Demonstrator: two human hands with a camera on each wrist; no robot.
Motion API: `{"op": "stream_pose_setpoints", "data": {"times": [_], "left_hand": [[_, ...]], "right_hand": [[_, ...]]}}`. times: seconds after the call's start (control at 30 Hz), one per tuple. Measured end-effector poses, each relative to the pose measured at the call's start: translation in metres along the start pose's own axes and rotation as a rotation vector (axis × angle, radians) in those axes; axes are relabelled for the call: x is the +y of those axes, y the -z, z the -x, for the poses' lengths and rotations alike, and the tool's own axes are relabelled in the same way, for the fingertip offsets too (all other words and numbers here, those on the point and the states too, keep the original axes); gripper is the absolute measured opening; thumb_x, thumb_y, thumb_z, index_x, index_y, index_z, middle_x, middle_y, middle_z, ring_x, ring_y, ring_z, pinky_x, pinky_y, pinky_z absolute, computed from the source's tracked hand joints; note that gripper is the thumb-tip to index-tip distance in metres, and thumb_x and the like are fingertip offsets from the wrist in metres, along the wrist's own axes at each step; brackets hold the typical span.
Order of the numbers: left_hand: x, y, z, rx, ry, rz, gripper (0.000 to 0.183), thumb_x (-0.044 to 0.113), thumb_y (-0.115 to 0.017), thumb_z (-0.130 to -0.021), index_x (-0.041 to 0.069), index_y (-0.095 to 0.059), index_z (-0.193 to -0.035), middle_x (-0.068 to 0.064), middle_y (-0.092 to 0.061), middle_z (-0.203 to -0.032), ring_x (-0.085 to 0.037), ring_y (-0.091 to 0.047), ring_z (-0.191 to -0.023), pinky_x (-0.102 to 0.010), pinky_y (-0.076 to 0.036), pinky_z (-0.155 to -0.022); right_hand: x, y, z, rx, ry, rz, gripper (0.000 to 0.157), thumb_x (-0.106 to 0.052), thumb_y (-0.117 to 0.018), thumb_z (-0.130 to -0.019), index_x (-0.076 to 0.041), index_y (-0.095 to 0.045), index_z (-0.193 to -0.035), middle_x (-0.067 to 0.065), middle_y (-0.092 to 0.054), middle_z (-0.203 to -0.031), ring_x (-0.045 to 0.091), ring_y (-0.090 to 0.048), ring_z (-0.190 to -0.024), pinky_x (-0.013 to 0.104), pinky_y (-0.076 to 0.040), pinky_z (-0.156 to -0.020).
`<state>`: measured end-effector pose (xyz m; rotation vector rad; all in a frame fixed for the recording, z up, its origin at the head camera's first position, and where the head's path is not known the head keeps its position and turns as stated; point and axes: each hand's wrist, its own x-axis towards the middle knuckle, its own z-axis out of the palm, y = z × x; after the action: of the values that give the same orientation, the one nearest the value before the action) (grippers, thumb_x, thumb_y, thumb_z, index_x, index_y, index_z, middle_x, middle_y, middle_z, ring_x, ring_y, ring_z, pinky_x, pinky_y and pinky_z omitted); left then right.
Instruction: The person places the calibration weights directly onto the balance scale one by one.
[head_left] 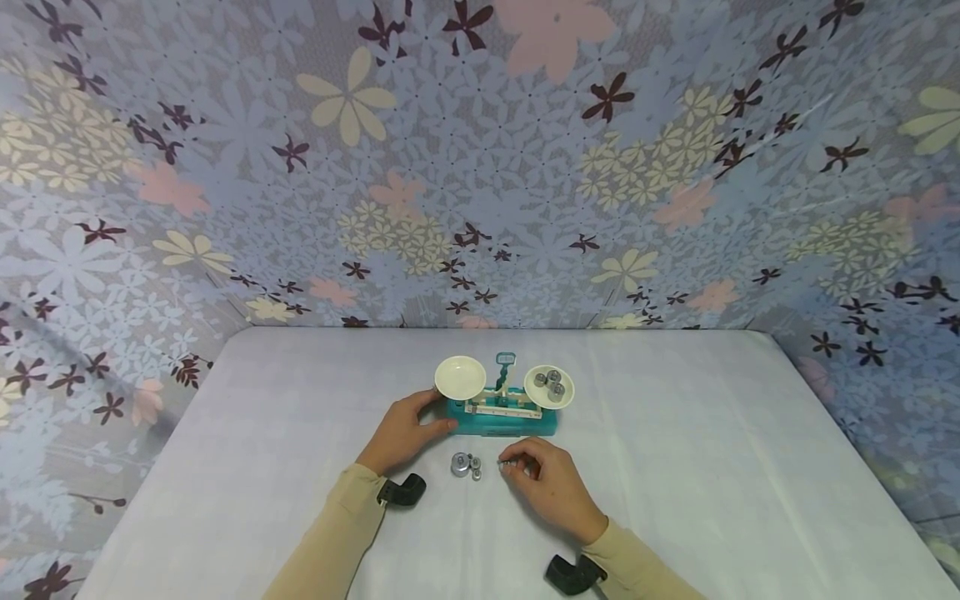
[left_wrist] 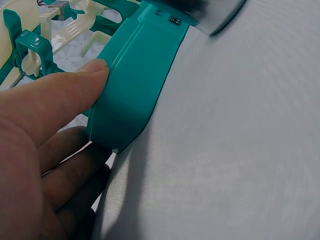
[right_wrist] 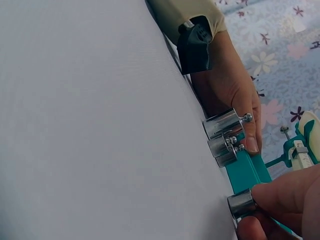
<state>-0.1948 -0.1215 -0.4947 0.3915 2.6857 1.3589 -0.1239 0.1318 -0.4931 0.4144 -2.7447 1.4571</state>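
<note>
One unreadable dark label marks the balance the left hand grips

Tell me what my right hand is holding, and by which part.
Your right hand pinches a metal weight at its top end; any knob there is hidden.

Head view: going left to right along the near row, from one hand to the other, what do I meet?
Left hand → big metal weight → cluster of smaller weights → pinched weight → right hand pinching it.
</note>
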Motion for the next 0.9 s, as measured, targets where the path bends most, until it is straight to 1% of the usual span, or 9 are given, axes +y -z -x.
{"op": "stream_pose_setpoints", "data": {"times": [0.27,0.53,0.73,0.9], "left_hand": [[0.0007,0.0006,-0.0005,-0.004,0.004,-0.011,0.067,0.036,-0.078,-0.089,0.004,-0.055,-0.143,-0.012,-0.055,-0.145,-0.032,-0.046,-0.139,-0.051,-0.034,-0.118],[0.0015,0.0006,0.0017,-0.007,0.009,-0.010,0.068,0.036,-0.077,-0.089,0.002,-0.054,-0.143,-0.014,-0.055,-0.146,-0.033,-0.045,-0.139,-0.050,-0.034,-0.118],[0.0016,0.0001,0.0013,-0.007,0.023,-0.003,0.069,0.037,-0.077,-0.089,0.002,-0.054,-0.144,-0.014,-0.054,-0.146,-0.033,-0.044,-0.140,-0.051,-0.033,-0.118],[0.0004,-0.0003,0.0003,-0.005,0.021,-0.006,0.069,0.038,-0.077,-0.089,0.003,-0.054,-0.144,-0.013,-0.054,-0.146,-0.033,-0.045,-0.140,-0.051,-0.034,-0.118]], "right_hand": [[0.0016,0.0003,-0.0004,-0.005,0.000,-0.017,0.013,-0.006,-0.075,-0.090,-0.019,-0.073,-0.093,-0.011,-0.059,-0.079,0.006,-0.048,-0.064,0.022,-0.044,-0.056],[0.0015,-0.0005,0.0003,-0.008,-0.001,-0.012,0.012,-0.008,-0.075,-0.090,-0.020,-0.073,-0.092,-0.011,-0.060,-0.078,0.006,-0.048,-0.065,0.022,-0.044,-0.056],[0.0009,0.0000,0.0005,-0.007,0.010,-0.021,0.012,-0.007,-0.075,-0.090,-0.019,-0.073,-0.092,-0.011,-0.060,-0.078,0.006,-0.048,-0.064,0.022,-0.043,-0.056],[0.0004,0.0003,0.0006,-0.010,0.002,-0.040,0.011,-0.007,-0.075,-0.090,-0.018,-0.073,-0.092,-0.010,-0.060,-0.078,0.007,-0.048,-0.064,0.022,-0.043,-0.055]]}}
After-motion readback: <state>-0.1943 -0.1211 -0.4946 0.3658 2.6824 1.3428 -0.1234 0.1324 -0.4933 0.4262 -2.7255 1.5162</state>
